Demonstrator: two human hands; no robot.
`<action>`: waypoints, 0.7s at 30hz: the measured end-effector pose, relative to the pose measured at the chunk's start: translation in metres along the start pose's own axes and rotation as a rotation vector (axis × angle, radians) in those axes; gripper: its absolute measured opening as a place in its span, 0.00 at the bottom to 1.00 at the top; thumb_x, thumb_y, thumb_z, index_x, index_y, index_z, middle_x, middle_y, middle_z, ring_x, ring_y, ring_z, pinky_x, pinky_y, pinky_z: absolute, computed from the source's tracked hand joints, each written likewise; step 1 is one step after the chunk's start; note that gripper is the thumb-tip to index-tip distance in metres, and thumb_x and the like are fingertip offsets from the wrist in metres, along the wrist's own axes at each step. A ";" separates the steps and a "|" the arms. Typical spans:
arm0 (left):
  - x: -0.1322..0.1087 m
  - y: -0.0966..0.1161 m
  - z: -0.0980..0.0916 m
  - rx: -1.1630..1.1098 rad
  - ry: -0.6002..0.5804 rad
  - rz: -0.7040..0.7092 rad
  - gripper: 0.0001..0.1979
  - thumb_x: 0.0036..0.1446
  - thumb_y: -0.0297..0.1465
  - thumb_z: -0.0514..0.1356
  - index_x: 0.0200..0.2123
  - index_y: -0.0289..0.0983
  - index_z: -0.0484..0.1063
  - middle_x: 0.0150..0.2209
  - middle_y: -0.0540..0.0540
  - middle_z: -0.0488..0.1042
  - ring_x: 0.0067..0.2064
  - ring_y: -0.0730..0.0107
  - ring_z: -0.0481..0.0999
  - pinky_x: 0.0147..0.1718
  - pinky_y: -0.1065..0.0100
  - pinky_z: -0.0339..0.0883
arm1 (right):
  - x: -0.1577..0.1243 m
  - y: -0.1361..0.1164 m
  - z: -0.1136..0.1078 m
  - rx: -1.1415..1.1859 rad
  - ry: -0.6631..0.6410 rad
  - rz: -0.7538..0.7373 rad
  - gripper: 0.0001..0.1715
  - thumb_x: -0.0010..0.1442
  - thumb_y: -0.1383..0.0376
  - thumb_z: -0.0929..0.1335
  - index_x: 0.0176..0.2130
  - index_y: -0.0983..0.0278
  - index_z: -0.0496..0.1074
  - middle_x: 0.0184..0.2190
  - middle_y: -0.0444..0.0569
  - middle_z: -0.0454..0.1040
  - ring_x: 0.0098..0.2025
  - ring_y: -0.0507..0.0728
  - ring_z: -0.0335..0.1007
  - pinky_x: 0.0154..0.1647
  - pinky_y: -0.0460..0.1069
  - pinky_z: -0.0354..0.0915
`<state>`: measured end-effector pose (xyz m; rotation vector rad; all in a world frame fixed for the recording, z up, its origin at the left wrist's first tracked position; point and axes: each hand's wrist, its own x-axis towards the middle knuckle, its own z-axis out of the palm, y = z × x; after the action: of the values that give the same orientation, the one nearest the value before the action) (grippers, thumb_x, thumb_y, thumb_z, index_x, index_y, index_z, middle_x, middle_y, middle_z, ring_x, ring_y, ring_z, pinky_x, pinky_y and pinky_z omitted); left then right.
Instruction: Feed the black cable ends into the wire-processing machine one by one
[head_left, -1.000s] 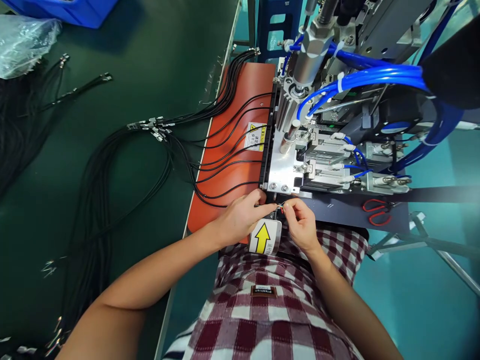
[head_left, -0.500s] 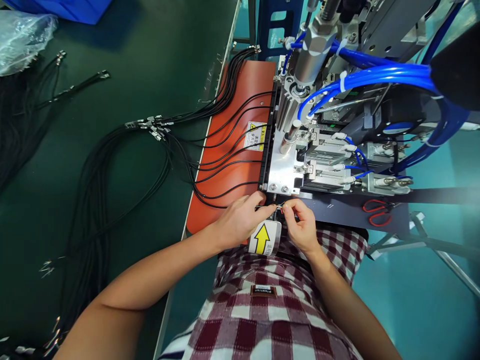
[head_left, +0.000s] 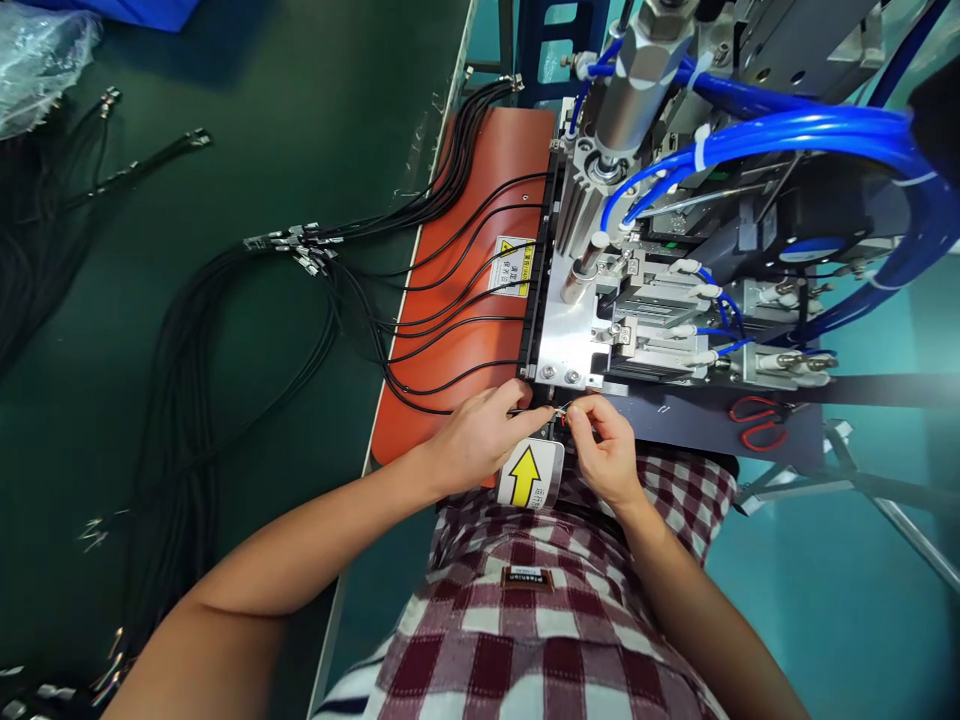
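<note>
Just below the near corner of the machine (head_left: pixel 559 340), my left hand (head_left: pixel 484 430) pinches a black cable (head_left: pixel 427 408) close to its stripped end. Thin coloured wires (head_left: pixel 562 412), a red one among them, stick out between my two hands. My right hand (head_left: pixel 606 448) is closed, with thumb and forefinger pressed on the tips of these wires. Other black cables (head_left: pixel 465 325) run over the orange-red plate (head_left: pixel 427 440) into the machine's black edge strip (head_left: pixel 534 330). A label with a yellow arrow (head_left: pixel 526 475) lies beneath my hands.
Red-handled scissors (head_left: pixel 759 425) lie on the dark shelf to the right. A bundle of black cables (head_left: pixel 191 400) with metal connectors (head_left: pixel 304 245) spreads over the green table (head_left: pixel 322 90). Blue air hoses (head_left: pixel 810 130) arch over the machine. A clear plastic bag (head_left: pixel 45 70) is at far left.
The view has shifted slightly. Both hands stay in nearly the same place, still pinching the cable and its wires, with only tiny finger movement.
</note>
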<state>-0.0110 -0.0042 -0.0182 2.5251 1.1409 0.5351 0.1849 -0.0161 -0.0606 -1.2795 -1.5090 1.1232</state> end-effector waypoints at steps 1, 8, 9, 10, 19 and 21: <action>0.000 0.000 0.000 -0.004 0.001 0.000 0.17 0.66 0.29 0.47 0.51 0.36 0.71 0.36 0.43 0.64 0.37 0.68 0.70 0.34 0.67 0.72 | 0.000 0.000 0.000 -0.005 -0.002 0.000 0.11 0.65 0.63 0.62 0.30 0.62 0.65 0.24 0.43 0.63 0.25 0.52 0.58 0.28 0.48 0.58; 0.000 0.000 -0.001 -0.026 -0.009 -0.010 0.17 0.65 0.29 0.48 0.50 0.35 0.72 0.36 0.42 0.64 0.37 0.67 0.70 0.34 0.67 0.72 | 0.001 0.001 0.000 -0.009 -0.009 -0.009 0.10 0.65 0.64 0.62 0.30 0.62 0.65 0.24 0.42 0.63 0.26 0.52 0.58 0.27 0.48 0.57; 0.000 0.000 -0.001 -0.029 -0.011 -0.010 0.17 0.65 0.29 0.47 0.51 0.35 0.72 0.36 0.42 0.64 0.37 0.67 0.70 0.34 0.67 0.72 | 0.001 0.000 0.000 -0.011 -0.010 -0.009 0.10 0.65 0.64 0.62 0.30 0.61 0.65 0.24 0.42 0.63 0.25 0.52 0.58 0.27 0.48 0.57; 0.000 0.000 -0.001 -0.032 -0.015 -0.010 0.17 0.66 0.29 0.47 0.51 0.35 0.72 0.37 0.42 0.64 0.37 0.67 0.70 0.34 0.67 0.72 | 0.001 0.000 -0.001 -0.013 -0.011 -0.010 0.10 0.65 0.64 0.62 0.30 0.61 0.65 0.24 0.42 0.63 0.25 0.52 0.58 0.27 0.48 0.57; 0.001 0.001 -0.001 -0.028 -0.008 -0.010 0.17 0.66 0.30 0.47 0.51 0.35 0.71 0.36 0.43 0.64 0.37 0.67 0.70 0.34 0.67 0.71 | 0.000 0.001 0.000 -0.010 -0.011 -0.012 0.10 0.65 0.64 0.62 0.30 0.61 0.65 0.24 0.42 0.63 0.25 0.52 0.58 0.28 0.48 0.57; 0.000 0.001 0.000 -0.025 -0.017 -0.022 0.17 0.66 0.30 0.47 0.51 0.36 0.71 0.36 0.43 0.64 0.37 0.67 0.70 0.34 0.67 0.71 | 0.000 0.001 0.000 -0.015 -0.006 -0.004 0.11 0.65 0.63 0.62 0.30 0.62 0.65 0.24 0.43 0.63 0.26 0.52 0.58 0.28 0.48 0.57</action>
<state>-0.0103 -0.0046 -0.0173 2.4884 1.1475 0.5177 0.1851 -0.0158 -0.0617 -1.2837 -1.5266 1.1165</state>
